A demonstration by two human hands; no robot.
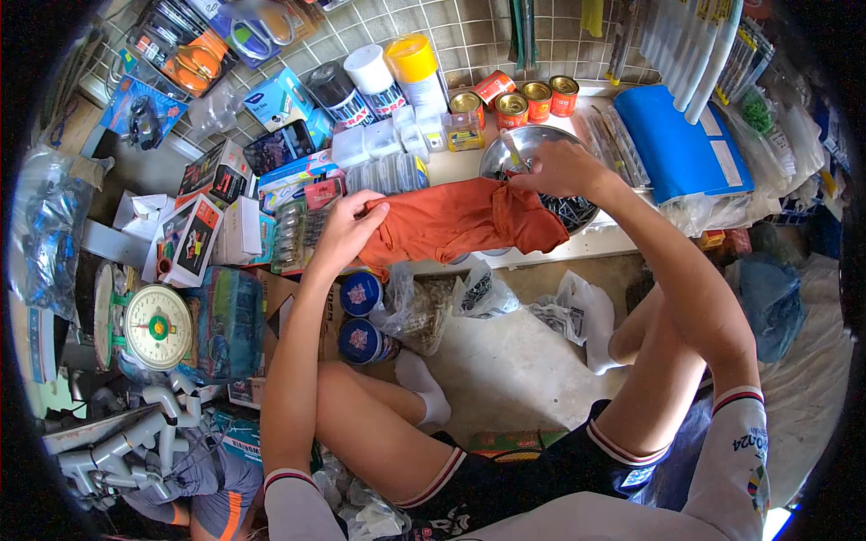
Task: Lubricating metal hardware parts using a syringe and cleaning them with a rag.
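A piece of orange-red cloth [442,216] is stretched between my two hands above the front edge of the white shelf. My left hand [352,227] grips its left end, thumb on top. At the other end my right hand [564,171] pinches the upper edge, and a loose flap hangs below those fingers. Under the right hand sits a round metal bowl [492,160] with dark nails or screws in it, partly covered by cloth and hand. A slim, pale stick-like thing [512,149] leans in the bowl; its kind is unclear.
Spray cans [368,72], small orange tins [537,101] and a blue folder [681,144] stand along the back. Boxes and a dial scale [158,326] crowd the left. Plastic bags [487,293] and blue-lidded tubs [361,296] rest below the shelf. Another person's clothing [216,487] shows lower left.
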